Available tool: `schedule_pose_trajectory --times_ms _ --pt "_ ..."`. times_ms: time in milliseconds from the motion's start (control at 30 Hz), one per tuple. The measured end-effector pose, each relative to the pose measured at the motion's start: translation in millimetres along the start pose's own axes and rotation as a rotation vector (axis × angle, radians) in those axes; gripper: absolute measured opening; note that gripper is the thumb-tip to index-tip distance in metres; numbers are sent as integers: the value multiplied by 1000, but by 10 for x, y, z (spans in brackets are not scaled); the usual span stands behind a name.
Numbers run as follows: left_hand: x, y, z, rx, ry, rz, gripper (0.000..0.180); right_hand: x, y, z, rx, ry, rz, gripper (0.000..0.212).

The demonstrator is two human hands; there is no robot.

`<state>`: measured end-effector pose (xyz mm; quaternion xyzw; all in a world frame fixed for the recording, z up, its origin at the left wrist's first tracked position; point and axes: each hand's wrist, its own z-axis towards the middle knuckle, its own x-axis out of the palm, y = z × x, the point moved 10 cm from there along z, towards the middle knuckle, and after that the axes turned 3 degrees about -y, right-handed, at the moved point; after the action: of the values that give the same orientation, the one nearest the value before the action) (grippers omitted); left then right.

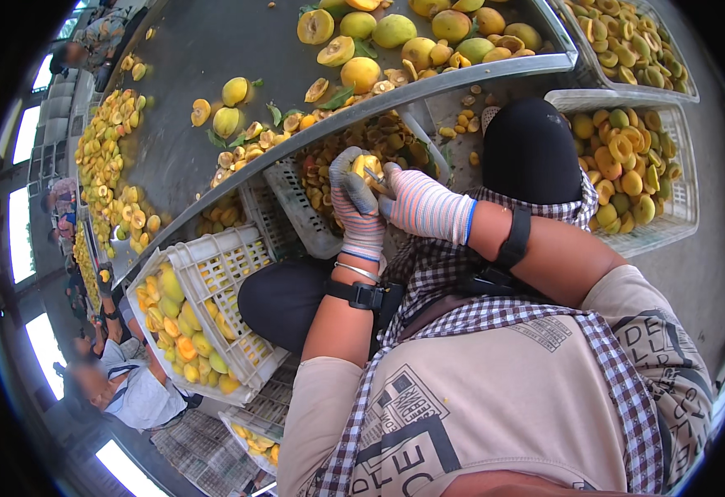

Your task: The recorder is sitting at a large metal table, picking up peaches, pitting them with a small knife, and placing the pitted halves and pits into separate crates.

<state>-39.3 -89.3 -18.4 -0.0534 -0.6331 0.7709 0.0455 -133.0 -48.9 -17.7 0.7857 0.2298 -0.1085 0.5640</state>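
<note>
My left hand (351, 184), in a striped glove with grey-coated fingers, is closed round a yellow apricot (367, 165) just below the metal table edge. My right hand (427, 201), gloved the same way, is closed beside it. From its fingers a small metal tool (373, 175) reaches against the fruit's flesh; its handle is hidden in the glove. Below both hands stands a crate (298, 199) of cut apricot pieces, partly under the table.
The metal table (164, 91) carries whole apricots (395, 31), halves, leaves and heaps. A tilted crate (213, 265) of apricots stands by my left knee, another crate (684, 186) beyond my right knee. A co-worker (139, 389) sits at the left.
</note>
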Motion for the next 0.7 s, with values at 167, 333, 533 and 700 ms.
schedule_pose_trajectory --times_ms 167,333,533,700 --pt "-5 121 14 -111 44 60 42 7 36 -49 -62 -4 -143 41" --pt "-14 326 -51 -405 14 7 40 18 -8 -46 -32 12 -183 37" --pt "-28 238 24 -259 47 62 47 55 25 -38 -66 3 -194 35" --pt "12 125 46 -171 64 50 51 62 50 -63 -94 24 -185 35"
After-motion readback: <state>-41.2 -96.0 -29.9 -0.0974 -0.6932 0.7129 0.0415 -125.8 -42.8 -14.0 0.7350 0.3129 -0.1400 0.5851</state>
